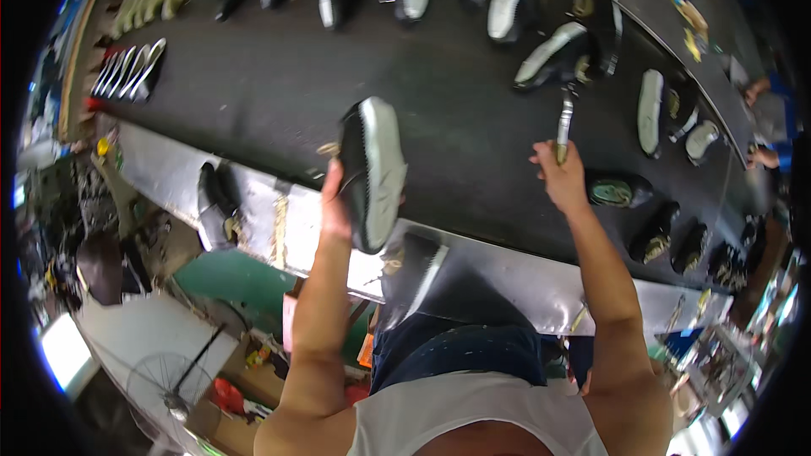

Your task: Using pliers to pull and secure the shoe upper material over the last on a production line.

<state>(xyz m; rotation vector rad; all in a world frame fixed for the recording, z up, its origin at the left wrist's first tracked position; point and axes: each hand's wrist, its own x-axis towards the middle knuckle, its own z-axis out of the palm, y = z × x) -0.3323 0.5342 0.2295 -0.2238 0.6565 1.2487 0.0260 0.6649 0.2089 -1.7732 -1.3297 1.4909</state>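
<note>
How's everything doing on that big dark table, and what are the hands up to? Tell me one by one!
Left hand: closed on a shoe.
Held shoe: lifted, pale sole turned rightward.
Right hand: closed on a tool.
Slim tool: held, tip pointing away.
Green-lined shoe: resting, opening up.
Shoe beyond the tool: tipped sideways, sole showing.

There are over a dozen shoes (382, 173) and one slim handheld tool (564, 125).
</note>
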